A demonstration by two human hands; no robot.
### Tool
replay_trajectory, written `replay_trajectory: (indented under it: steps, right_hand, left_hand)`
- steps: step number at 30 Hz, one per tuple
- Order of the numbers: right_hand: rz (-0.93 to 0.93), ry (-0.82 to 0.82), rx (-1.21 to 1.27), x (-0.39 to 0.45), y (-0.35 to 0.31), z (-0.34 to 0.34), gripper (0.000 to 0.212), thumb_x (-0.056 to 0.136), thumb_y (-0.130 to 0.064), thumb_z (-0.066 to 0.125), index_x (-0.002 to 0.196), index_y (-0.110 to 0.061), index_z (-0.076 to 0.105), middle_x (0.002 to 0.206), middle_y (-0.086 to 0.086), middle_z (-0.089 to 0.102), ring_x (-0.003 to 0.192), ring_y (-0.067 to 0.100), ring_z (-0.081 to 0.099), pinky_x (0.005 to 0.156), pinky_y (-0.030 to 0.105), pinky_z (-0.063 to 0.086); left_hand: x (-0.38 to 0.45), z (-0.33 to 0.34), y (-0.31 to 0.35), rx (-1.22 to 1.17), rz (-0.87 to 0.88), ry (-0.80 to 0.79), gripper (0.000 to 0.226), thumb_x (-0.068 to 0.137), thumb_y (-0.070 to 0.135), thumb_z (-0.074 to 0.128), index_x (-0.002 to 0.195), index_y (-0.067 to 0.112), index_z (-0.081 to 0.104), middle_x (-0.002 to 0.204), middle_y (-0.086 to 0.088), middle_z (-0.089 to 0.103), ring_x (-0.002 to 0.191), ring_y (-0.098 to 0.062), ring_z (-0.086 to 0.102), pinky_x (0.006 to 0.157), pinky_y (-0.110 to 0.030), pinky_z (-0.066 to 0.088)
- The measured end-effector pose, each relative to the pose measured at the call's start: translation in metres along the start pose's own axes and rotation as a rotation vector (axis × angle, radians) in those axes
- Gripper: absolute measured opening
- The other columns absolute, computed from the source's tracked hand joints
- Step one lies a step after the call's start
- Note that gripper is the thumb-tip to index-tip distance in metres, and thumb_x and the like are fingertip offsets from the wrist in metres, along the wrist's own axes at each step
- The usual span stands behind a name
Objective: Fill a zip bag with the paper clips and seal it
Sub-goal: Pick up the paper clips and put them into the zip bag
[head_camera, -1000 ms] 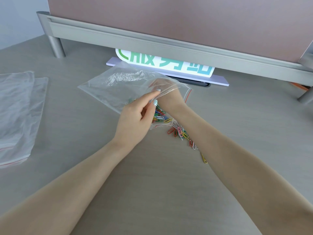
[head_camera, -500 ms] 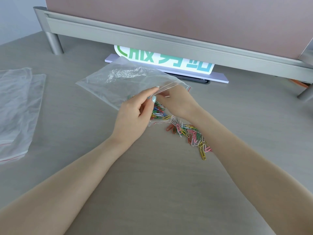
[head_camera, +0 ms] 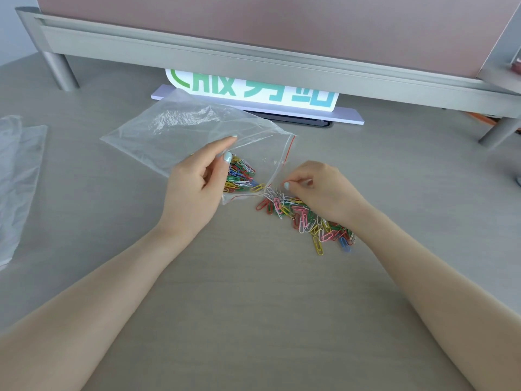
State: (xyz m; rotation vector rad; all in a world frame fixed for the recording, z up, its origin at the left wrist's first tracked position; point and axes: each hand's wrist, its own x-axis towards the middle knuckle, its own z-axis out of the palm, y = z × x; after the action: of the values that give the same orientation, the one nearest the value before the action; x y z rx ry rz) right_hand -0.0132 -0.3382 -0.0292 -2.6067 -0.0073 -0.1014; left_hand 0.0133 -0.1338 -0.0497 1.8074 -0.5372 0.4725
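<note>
Grey desk point(head_camera: 253, 320) w/ partition; left hand point(head_camera: 197, 187) holds zip bag point(head_camera: 174, 136), right hand point(head_camera: 318, 190) pinches paper clips point(head_camera: 310, 218).

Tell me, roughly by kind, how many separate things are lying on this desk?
Zip bag being filled: 1
Spare plastic bags at the desk's left edge: at least 2, overlapping
Paper clip heaps: 2, one inside the bag, one loose on the desk; single clips too many to count
Sign: 1
Total: 6

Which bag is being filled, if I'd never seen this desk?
Start at the white sign under the partition. Just in front lies a clear bag, pinched by the left hand. Unlike the spare bags at the far left, it holds coloured clips.
</note>
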Motion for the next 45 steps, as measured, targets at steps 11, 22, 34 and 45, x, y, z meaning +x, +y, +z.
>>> replay_trajectory:
  steps: [11,22,34,45]
  right_hand:
    - [-0.225,-0.077,0.109,-0.009,-0.003,0.004,0.023,0.087,-0.008,0.054,0.096,-0.020,0.072,0.095,-0.012,0.061,0.086,0.001,0.058,0.078,0.010,0.042]
    - [-0.333,-0.207,0.057,-0.019,-0.005,0.002,0.027,0.092,-0.014,0.048,0.100,-0.028,0.069,0.104,-0.014,0.057,0.067,0.013,0.062,0.059,0.020,0.050]
    - [-0.119,-0.244,-0.030,-0.028,0.011,-0.033,0.050,0.075,-0.047,0.066,0.122,-0.038,0.053,0.123,-0.020,0.044,0.117,-0.001,0.040,0.099,0.022,0.031]
    - [-0.173,-0.334,-0.092,-0.029,0.014,-0.021,0.052,0.077,-0.044,0.067,0.126,-0.042,0.048,0.120,-0.017,0.041,0.115,0.005,0.032,0.098,0.021,0.025]
  left_hand:
    - [0.001,0.000,0.002,0.006,-0.005,0.001,0.033,0.092,0.015,0.044,0.116,0.034,0.056,0.059,-0.015,0.047,0.054,-0.037,0.039,0.052,-0.041,0.039]
    - [0.000,-0.001,0.003,0.021,-0.005,-0.011,0.031,0.093,0.014,0.045,0.116,0.031,0.057,0.061,-0.019,0.050,0.054,-0.032,0.039,0.051,-0.035,0.035]
    - [-0.001,-0.001,0.002,0.013,-0.033,-0.016,0.030,0.093,0.015,0.045,0.117,0.029,0.058,0.061,-0.015,0.052,0.055,-0.032,0.039,0.052,-0.035,0.035]
    - [-0.002,-0.001,0.004,0.017,-0.037,-0.025,0.030,0.093,0.012,0.046,0.117,0.026,0.059,0.063,-0.021,0.054,0.053,-0.031,0.038,0.050,-0.031,0.034]
